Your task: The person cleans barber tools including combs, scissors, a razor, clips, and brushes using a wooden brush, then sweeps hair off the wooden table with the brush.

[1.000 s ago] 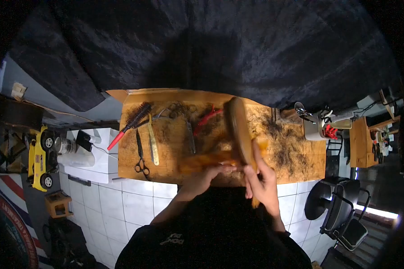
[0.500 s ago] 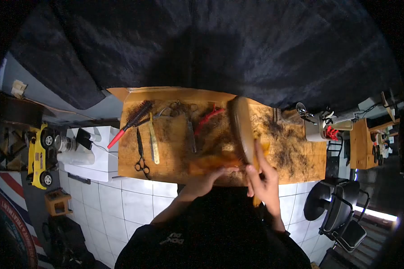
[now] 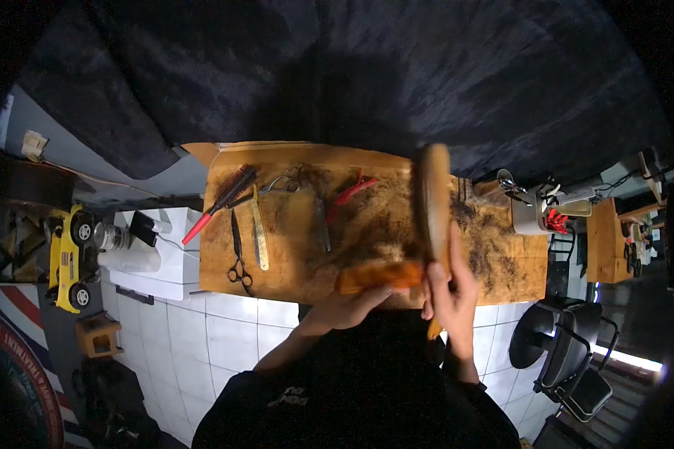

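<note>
My right hand (image 3: 449, 295) is wrapped round the handle of a long wooden brush (image 3: 434, 198), which stands nearly upright with its back to the right; motion blurs it. In my left hand (image 3: 352, 307) is an orange block-shaped thing (image 3: 378, 278), held level just left of the brush; its exact kind is blurred. Both are over the wooden table (image 3: 292, 280). Beyond them lie a red clip (image 3: 354, 188) and a dark comb (image 3: 323, 224). Farther left are a straight razor (image 3: 259, 232), black scissors (image 3: 238, 254), silver scissors (image 3: 284, 181) and a round brush with a red handle (image 3: 221, 202).
Dark hair clippings (image 3: 487, 247) cover much of the table's right side. A container of tools (image 3: 529, 213) stands at the right edge. On the left is a white cabinet (image 3: 165, 262) bearing a phone and jars. A black chair (image 3: 565, 352) stands at lower right; dark cloth hangs behind.
The wooden brush and my right hand have moved right, and the brush stands more upright. My left hand has shifted slightly right; the orange thing shows more sharply.
</note>
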The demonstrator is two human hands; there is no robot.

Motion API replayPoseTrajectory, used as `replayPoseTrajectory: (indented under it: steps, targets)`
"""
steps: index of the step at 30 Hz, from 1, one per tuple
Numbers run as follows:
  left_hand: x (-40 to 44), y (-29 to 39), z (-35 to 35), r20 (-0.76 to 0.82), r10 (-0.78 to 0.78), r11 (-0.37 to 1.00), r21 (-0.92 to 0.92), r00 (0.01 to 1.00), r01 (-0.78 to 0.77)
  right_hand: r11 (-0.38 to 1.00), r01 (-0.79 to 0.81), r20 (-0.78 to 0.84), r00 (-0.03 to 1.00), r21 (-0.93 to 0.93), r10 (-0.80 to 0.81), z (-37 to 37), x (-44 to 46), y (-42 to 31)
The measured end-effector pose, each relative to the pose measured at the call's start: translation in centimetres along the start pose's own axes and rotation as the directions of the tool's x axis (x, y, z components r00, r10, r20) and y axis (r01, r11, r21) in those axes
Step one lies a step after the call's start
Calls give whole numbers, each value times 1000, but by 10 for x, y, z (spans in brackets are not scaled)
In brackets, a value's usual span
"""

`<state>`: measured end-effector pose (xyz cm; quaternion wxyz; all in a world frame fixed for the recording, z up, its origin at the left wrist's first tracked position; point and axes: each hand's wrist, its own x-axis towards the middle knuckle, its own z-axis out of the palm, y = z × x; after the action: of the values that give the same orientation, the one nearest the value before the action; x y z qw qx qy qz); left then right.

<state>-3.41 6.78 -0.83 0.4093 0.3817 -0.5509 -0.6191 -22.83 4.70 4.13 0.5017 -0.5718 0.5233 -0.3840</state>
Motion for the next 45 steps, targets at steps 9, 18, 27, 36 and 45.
replayPoseTrajectory:
  steps: [9,18,27,36,45]
  targets:
    - [11,-12,-1,-373,-148,955,-293,916,35,984,-128,286,954,125,88,-8,-17,0]
    - [15,3,5,-161,-153,979,-157,975,127,997,-42,26,999,60,41,-3,-3,-11]
    - [9,15,-3,-43,-5,993,119,999,10,1000,-7,52,999,-11,7,9,-5,2]
    - [5,-17,-4,-237,23,983,184,971,21,999,-7,357,934,43,-9,6,-14,-6]
    - [12,-6,15,-189,61,997,47,980,-53,972,15,66,997,233,-31,7,1,-2]
